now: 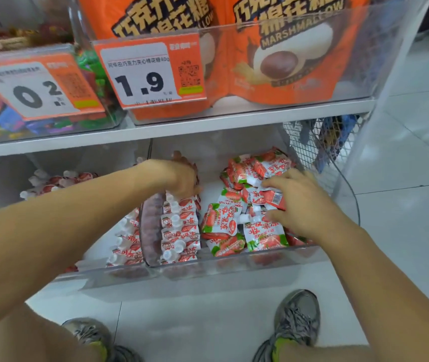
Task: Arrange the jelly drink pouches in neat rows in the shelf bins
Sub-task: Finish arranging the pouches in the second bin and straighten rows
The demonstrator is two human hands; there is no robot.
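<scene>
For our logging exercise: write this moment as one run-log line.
phase: arranging | left hand: on upright pouch row | right hand: gripping pouch from loose pile | bin: partly tidy

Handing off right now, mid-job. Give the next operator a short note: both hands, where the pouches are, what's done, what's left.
Left hand: resting on the far end of the neat row of pouches standing along the left side of the clear bin; grip unclear.
Right hand: fingers curled on a pouch in the loose pile filling the bin's right side.
Done: one row here, plus rows in the neighbouring bin.
Left: line up the loose pile.
</scene>
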